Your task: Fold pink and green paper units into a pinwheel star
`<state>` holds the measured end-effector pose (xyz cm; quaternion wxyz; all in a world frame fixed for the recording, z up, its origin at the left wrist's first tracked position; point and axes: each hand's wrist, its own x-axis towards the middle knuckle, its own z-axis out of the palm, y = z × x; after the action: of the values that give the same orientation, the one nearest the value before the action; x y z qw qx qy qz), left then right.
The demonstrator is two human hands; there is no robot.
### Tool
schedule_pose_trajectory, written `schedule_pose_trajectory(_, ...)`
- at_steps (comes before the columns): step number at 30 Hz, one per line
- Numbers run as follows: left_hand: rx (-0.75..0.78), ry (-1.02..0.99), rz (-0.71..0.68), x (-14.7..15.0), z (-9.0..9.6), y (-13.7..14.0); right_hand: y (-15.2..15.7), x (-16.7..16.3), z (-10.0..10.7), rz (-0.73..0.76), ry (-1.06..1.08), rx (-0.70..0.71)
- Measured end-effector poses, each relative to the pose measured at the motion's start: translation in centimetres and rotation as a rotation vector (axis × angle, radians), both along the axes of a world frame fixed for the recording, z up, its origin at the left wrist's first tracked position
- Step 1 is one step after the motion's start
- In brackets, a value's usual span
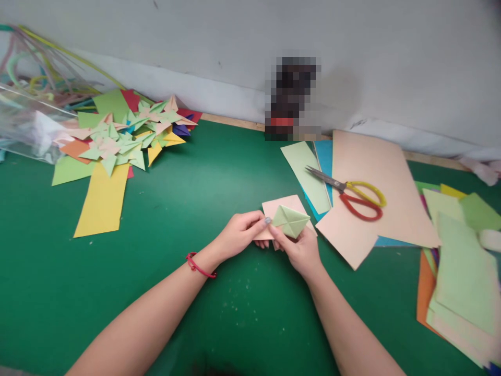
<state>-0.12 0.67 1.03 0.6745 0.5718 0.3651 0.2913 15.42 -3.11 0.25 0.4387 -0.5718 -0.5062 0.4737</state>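
Just above the green tabletop, a folded piece of paper (pixel 291 221) shows a light green, kite-shaped face with creases crossing in its middle. Peach paper (pixel 282 202) spreads out around and under that face; whether it is the same sheet I cannot tell. My left hand (pixel 247 231), below a red cord bracelet (pixel 199 267), pinches the paper's left side, thumb on top and fingertips underneath. On the near right side, my right hand (pixel 304 253) is closed on it too, its thumb pressed by the left corner of the green face. The fingers beneath are partly hidden.
Scissors (pixel 344 189) with yellow and red handles lie on peach sheets (pixel 371 156) to the right. Coloured paper (pixel 465 277) is stacked at far right. Folded paper stars (pixel 113 141) and a yellow strip (pixel 102 201) lie left, beside a clear container (pixel 23 122). A pixelated object (pixel 293 99) stands by the wall.
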Motion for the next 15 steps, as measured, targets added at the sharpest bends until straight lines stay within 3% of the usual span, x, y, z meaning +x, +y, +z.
schedule_pose_trajectory(15, -0.006, 0.039, 0.019, 0.04, -0.43, -0.18, 0.0, -0.08, 0.48, 0.032, -0.023, 0.0)
